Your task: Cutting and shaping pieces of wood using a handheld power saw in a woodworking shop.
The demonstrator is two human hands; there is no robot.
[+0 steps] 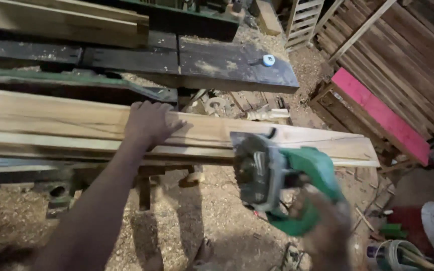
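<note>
left hand (149, 122) flat on plank (66, 118); right hand (327, 228) gripping saw (277, 175)

The left hand (149, 123) lies on the plank (51, 123); the power saw (277, 178) hangs right of it.

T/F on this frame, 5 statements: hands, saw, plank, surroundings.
1. The left hand lies flat on the long pale plank. True.
2. The right hand grips a green power saw. True.
3. The saw hangs over the far left end of the plank. False: it is near the plank's right end.
4. A pink board leans among the stacked timber at the right. True.
5. The floor is bare swept concrete. False: it is covered in sawdust and wood scraps.
</note>
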